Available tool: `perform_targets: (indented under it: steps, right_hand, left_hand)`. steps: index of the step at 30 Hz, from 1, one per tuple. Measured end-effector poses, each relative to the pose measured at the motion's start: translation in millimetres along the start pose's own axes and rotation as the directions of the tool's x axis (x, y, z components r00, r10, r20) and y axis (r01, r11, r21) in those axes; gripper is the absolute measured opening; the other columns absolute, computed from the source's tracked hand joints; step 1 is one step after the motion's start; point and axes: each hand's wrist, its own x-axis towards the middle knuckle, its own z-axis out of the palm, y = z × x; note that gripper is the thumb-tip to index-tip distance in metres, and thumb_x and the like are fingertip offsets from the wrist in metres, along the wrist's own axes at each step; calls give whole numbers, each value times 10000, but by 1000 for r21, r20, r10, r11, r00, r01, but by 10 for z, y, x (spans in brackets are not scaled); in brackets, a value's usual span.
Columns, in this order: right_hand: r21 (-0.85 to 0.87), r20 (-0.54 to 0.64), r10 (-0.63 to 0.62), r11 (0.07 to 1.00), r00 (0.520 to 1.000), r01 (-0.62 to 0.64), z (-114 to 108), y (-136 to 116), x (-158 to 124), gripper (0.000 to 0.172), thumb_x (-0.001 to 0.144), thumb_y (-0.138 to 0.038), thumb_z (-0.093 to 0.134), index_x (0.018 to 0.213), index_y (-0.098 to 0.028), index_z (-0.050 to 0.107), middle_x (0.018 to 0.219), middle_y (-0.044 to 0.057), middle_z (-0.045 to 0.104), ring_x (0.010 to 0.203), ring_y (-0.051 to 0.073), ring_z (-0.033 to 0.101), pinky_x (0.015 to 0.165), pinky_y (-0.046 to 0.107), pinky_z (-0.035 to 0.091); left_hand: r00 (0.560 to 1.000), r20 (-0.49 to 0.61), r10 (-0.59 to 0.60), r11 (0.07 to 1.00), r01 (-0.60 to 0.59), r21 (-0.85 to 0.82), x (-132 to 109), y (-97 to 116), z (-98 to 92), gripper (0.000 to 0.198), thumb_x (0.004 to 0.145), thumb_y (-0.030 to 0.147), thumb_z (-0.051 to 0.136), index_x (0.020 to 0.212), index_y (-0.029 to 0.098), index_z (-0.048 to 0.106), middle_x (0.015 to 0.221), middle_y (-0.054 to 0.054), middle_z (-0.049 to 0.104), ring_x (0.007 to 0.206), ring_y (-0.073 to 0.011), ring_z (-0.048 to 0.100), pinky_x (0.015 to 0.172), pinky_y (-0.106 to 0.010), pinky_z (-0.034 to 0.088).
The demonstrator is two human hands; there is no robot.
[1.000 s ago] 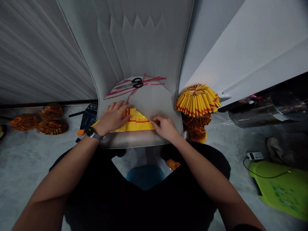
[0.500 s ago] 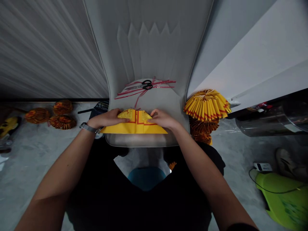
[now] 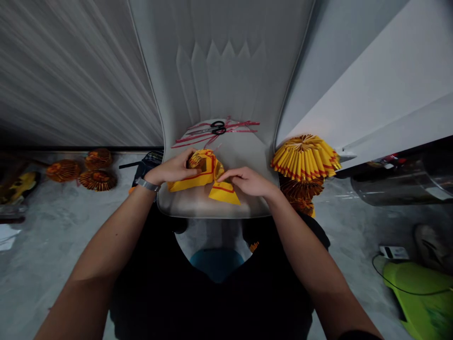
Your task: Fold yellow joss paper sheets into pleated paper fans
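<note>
Grey seat (image 3: 244,153) | folded red-lined yellow paper (image 3: 212,182) | left grip (image 3: 173,170) holds it | right grip (image 3: 247,182) open, seemingly touching

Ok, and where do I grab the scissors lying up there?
Take the black finger loops of the scissors from the right side, away from the blades, which point left. The loops seem to lie on the red strips, so they should lift off easily.

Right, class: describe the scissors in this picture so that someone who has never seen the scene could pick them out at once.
Find the padded grey chair seat in the middle of the view. Beyond the left hand and right hand on the yellow paper, at the seat's far end, lie black-handled scissors. Their black finger loops set them apart from the thin red strips they rest on.
</note>
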Motion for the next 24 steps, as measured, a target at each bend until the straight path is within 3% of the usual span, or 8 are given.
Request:
perform_targets:
  steps: [5, 9, 11, 13, 15, 20, 22, 24]
  right_hand:
    - [-287, 109, 9, 958, 994, 23, 46, -4, -115, 655, 808, -13, 510, 1313, -349, 755, 1175, -12, 798, 969, 199, 720, 873, 305, 509]
    - [-451, 42, 13, 893, 999, 7, 186, 26, -86, 377, 870, -101, 678, 1131, -333, 820, 986, 13, 769, 889, 204, 691, 817, 300, 486]
    - [-395, -47, -23, 919, 999, 2, 183, 37, -68, 95, 930, -260, 728, 930, -278, 821, 850, 10, 713, 826, 190, 658, 782, 293, 469]
    - [-287, -241, -71, 958, 968, -1, 146, 47, -51, 251, 969, -410, 710, 799, -233, 765, 787, 8, 652, 767, 175, 615, 739, 289, 448]
    - [-171, -447, -86, 985, 890, 9, 112, 57, -24, 353, 973, -460, 696, 724, -210, 685, 762, 3, 603, 722, 164, 569, 695, 288, 423]
    - [-50, -651, -71, 997, 756, 50, 169, 110, 111, 382, 947, -425, 710, 659, -221, 563, 709, -11, 533, 721, 171, 526, 680, 287, 412]
    - [-58, -647, -38, 998, 761, 1, 219, 158, 161, 352, 945, -408, 709, 673, -217, 595, 726, -3, 561, 739, 177, 540, 698, 288, 420]
    - [-99, -560, 2, 993, 829, -69, 252, 211, 187, 290, 940, -381, 715, 714, -208, 656, 759, 8, 609, 764, 183, 563, 721, 289, 426]
  left_hand:
    - [988, 31, 151, 986, -149, -70, 68, -4, 18, 728, 784, 387, 664, 1451, 197, 444, 1386, -97, 641, 1220, -284, 662, 1024, -417, 564]
    - [993, 24, 113, 993, -112, -33, 105, 5, 28, 631, 819, 469, 712, 1347, 199, 498, 1254, -79, 687, 1107, -276, 689, 948, -406, 580]
    - [997, 1, 78, 997, -78, -28, 120, 18, 35, 607, 835, 550, 736, 1276, 198, 514, 1148, -67, 700, 1018, -266, 693, 859, -381, 584]
    - [998, -25, 61, 997, -62, -42, 127, 43, 42, 587, 859, 610, 718, 1228, 200, 518, 1063, -53, 691, 948, -253, 688, 781, -353, 573]
    - [997, -38, 66, 996, -68, -62, 128, 81, 48, 564, 895, 626, 674, 1235, 205, 515, 1051, -44, 680, 933, -243, 686, 770, -343, 568]
    - [983, 6, 184, 979, -182, -93, 134, 147, 79, 602, 914, 468, 624, 1429, 218, 439, 1380, -81, 630, 1272, -270, 628, 1072, -395, 529]
    - [979, 33, 202, 977, -199, -80, 139, 140, 101, 655, 870, 390, 619, 1467, 207, 418, 1428, -90, 613, 1320, -270, 611, 1118, -396, 509]
    - [979, 39, 202, 978, -200, -53, 139, 128, 122, 700, 826, 322, 587, 1492, 197, 411, 1454, -92, 604, 1335, -261, 609, 1142, -382, 497]
